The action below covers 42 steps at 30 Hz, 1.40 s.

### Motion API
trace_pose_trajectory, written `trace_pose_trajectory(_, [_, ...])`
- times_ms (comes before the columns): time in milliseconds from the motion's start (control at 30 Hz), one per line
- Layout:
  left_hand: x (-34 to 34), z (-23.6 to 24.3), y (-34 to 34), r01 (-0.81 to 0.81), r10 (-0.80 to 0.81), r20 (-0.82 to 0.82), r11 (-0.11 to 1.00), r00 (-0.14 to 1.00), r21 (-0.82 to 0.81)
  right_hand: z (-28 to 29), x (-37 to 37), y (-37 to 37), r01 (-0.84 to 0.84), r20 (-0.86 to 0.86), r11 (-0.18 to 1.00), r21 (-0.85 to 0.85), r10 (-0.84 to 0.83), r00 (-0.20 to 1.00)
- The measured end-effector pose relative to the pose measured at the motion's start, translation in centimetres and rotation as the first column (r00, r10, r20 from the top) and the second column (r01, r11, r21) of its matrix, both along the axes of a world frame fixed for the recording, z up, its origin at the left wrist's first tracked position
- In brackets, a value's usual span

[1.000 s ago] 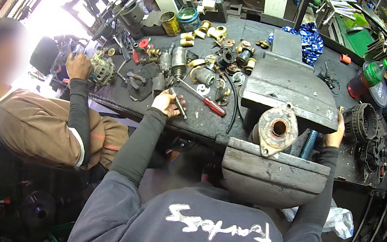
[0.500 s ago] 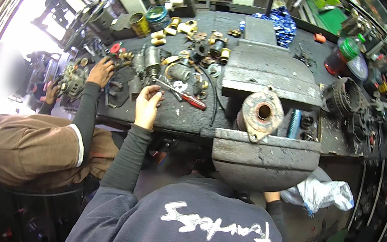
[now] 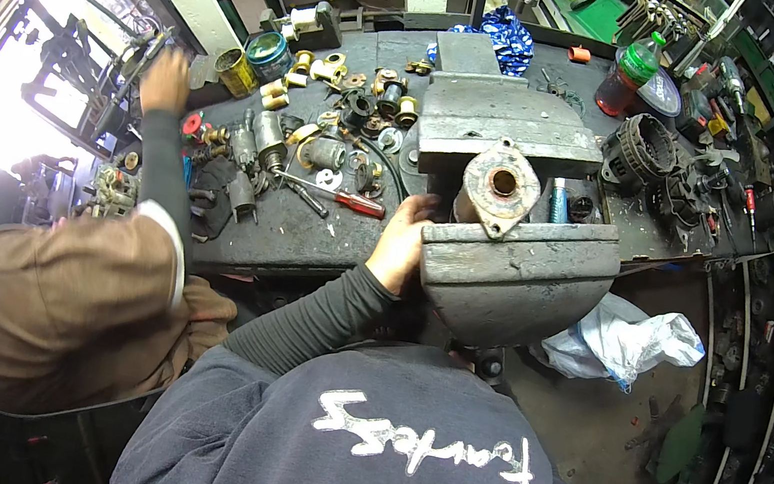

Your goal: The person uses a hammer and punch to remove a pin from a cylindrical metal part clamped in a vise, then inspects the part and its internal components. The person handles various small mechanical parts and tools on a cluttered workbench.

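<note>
A large grey bench vise [image 3: 520, 263] stands before me. Between its jaws sits a rusty flanged metal housing [image 3: 501, 194], its flange facing up with a round hole in the middle. My left hand [image 3: 396, 249] is at the left end of the near jaw, beside the housing. Its fingertips are dark and partly hidden at the jaw gap, so I cannot see whether they grip anything. My right hand is out of sight, below or behind the vise and my body. Left of the vise lies a red-handled screwdriver [image 3: 359, 204].
A co-worker's hand [image 3: 166, 83] reaches over the bench's left end. Starter-like motor parts [image 3: 269, 137] and copper-coloured coils crowd the left bench. At right are a bottle of red liquid [image 3: 626, 77] and a round metal housing [image 3: 641, 153]. A white plastic sack [image 3: 624, 341] hangs below.
My left hand has moved right, from above the screwdriver to the vise's left side. My right wrist has gone out of sight. The co-worker's hand has moved farther back, and the view has shifted.
</note>
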<state>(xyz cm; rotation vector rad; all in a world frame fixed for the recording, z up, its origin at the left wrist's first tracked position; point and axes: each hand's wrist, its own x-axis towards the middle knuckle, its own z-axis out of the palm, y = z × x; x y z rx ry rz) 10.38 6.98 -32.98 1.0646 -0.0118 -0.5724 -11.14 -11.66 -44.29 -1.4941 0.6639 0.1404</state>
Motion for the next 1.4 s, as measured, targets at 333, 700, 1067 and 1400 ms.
trace_pose_trajectory(333, [-0.1, -0.6, -0.7, -0.295, -0.189, 0.811, 0.866, 0.554, 0.403, 0.0, -6.1, -0.9, 0.114, -0.195, 0.978, -0.175, -0.148, 0.969])
trace_pose_trajectory(700, [-0.6, -0.6, -2.3, -0.419, -0.154, 0.811, 0.793, 0.564, 0.442, 0.4, -9.1, -1.4, 0.102, -0.325, 0.953, -0.287, -0.197, 0.925])
trace_pose_trajectory(1067, [-0.3, -0.3, -1.9, -0.407, -0.239, 0.798, 0.759, 0.553, 0.509, 0.5, -9.9, -2.4, 0.042, -0.377, 0.947, -0.318, -0.167, 0.911])
trace_pose_trajectory(1400, [1.3, -0.1, -0.2, -0.436, -0.249, 0.856, 0.776, 0.452, 0.456, 0.0, -10.7, -3.0, -0.001, -0.409, 0.946, -0.324, -0.139, 0.902])
